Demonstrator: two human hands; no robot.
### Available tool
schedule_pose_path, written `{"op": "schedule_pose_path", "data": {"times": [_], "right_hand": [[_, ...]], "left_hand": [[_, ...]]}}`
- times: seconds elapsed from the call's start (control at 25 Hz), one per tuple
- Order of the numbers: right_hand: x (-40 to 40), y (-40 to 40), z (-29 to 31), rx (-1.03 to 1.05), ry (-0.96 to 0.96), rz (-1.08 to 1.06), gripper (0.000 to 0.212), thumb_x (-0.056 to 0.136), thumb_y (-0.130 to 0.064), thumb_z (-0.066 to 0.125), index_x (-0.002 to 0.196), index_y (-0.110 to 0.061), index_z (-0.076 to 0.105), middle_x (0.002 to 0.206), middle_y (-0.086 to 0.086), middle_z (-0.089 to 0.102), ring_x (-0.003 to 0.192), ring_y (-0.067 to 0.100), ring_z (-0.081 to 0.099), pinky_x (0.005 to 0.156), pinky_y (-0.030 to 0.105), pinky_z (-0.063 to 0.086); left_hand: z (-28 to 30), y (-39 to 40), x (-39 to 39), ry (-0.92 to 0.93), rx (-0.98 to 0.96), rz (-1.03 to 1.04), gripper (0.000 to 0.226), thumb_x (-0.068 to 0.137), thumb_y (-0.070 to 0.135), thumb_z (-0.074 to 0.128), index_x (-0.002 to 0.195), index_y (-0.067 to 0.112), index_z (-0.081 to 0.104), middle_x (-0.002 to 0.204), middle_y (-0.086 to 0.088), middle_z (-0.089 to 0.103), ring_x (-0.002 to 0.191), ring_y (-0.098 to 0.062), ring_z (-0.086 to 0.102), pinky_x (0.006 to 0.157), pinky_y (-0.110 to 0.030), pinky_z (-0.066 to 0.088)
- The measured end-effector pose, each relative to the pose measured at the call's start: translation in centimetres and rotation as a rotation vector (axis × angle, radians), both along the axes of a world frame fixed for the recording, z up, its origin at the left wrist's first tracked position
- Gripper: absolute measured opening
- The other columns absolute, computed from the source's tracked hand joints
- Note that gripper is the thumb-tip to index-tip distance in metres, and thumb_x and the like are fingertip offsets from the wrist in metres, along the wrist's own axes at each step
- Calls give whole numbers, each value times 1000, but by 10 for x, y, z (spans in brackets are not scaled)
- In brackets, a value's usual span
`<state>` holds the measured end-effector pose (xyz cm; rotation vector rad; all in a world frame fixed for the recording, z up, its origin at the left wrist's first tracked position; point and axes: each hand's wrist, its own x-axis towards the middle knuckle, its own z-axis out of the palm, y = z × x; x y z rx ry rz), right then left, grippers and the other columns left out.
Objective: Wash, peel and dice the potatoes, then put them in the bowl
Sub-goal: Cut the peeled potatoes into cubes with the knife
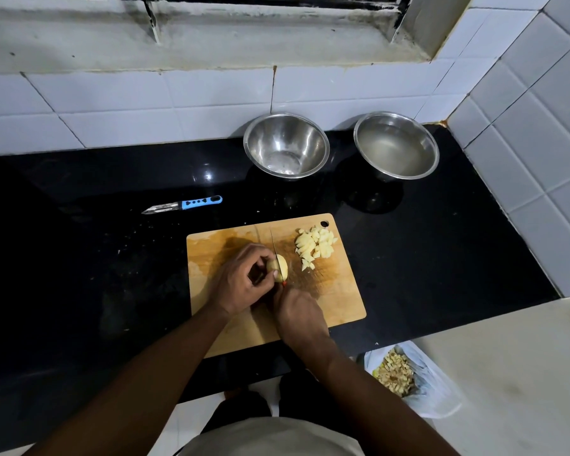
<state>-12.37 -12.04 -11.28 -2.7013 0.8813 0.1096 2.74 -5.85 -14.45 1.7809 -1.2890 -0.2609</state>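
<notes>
Left hand: your left hand (241, 278) rests on the wooden cutting board (339, 291), fingers curled over a peeled potato piece (278, 266) and pinching it in place from the left side.
Right hand: your right hand (298, 312) sits just below the potato piece, fingers wrapped tight round the knife handle — only a speck of red shows at the grip.
Knife: the knife (273, 245) stands on edge with its thin blade running away from you, across the top of the potato piece and right beside your left fingertips.
Diced potato: a pile of diced potato (315, 246) lies on the board's far right corner, near the hanging hole and apart from the piece you are cutting.
Empty bowl: the empty steel bowl (286, 144) stands on the black countertop (441, 251) beyond the board, against the tiled wall.
Water bowl: a second steel bowl (396, 144), holding cloudy water, stands to the right of the first — the two are near but apart.
Peeler: the blue-handled peeler (186, 204) lies flat on the counter, left of the bowls and beyond the board's far left corner.
Bag: a clear plastic bag (418, 380) with chopped scraps sits below the counter edge at your right.
</notes>
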Motion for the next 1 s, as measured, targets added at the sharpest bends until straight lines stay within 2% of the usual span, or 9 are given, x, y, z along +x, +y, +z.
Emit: {"op": "schedule_pose_path", "data": {"times": [0.08, 0.16, 0.28, 0.4, 0.48, 0.6, 0.68, 0.84, 1.0], "right_hand": [[-1, 1, 5, 6, 54, -27, 13, 83, -7, 53, 87, 2, 62, 71, 18, 60, 57, 31, 59, 46, 31, 44], [-1, -1, 1, -48, 79, 8, 10, 77, -10, 60, 81, -2, 64, 65, 14, 59, 50, 26, 56, 40, 27, 36], [0, -8, -16, -106, 81, 74, 14, 82, -10, 53, 82, -3, 65, 67, 15, 57, 50, 29, 54, 46, 28, 25], [1, -13, -20, 48, 45, 117, 14, 89, -5, 51, 84, 1, 63, 70, 20, 57, 54, 33, 56, 49, 31, 29], [2, -11, -16, 108, -13, 101, 21, 97, -9, 45, 90, 1, 63, 77, 20, 61, 63, 34, 59, 52, 32, 35], [5, -15, -3, 269, -52, 34, 28, 101, -15, 42, 93, -2, 65, 84, 19, 67, 71, 34, 65, 54, 22, 29], [8, -15, 4, 233, -26, 112, 28, 102, -15, 39, 102, 1, 63, 92, 23, 66, 78, 38, 65, 59, 29, 30], [10, -15, 7, 309, -18, 107, 26, 102, -14, 43, 107, 4, 61, 98, 27, 65, 82, 44, 64, 69, 47, 47], [13, -16, 15, 412, 65, 4, 32, 103, -25, 46, 111, 2, 61, 107, 24, 65, 96, 39, 64, 84, 46, 50]], "left_hand": [[0, -2, -1, -1, 7, 2, 25, 86, 25, 68, 108, 16, 62, 108, 7, 56, 88, -10, 56, 74, -25, 48], [1, -4, -2, -5, 14, 14, 25, 87, 28, 67, 109, 18, 62, 108, 10, 55, 88, -9, 56, 73, -23, 48], [-2, -5, -1, 7, 15, 9, 25, 87, 30, 65, 110, 19, 62, 108, 10, 55, 88, -9, 56, 73, -29, 51], [-4, -3, 0, 15, 15, -2, 27, 86, 29, 66, 110, 19, 61, 109, 9, 55, 89, -11, 56, 73, -35, 52], [-3, -2, 0, 13, 12, -8, 28, 85, 29, 66, 110, 18, 61, 110, 8, 56, 89, -12, 56, 74, -35, 53], [-3, 0, -1, 27, 25, -2, 29, 85, 30, 65, 111, 19, 60, 112, 9, 56, 92, -11, 57, 76, -35, 54], [-3, 1, 0, 33, 36, 1, 29, 85, 30, 65, 112, 20, 59, 113, 9, 55, 94, -12, 57, 77, -35, 54], [-1, 1, -1, 1, 50, 13, 28, 86, 29, 62, 111, 18, 59, 110, 7, 55, 92, -11, 56, 78, -32, 52], [0, 0, -2, -21, 52, 19, 26, 86, 28, 61, 110, 18, 59, 107, 10, 53, 90, -11, 54, 77, -33, 51]]}}
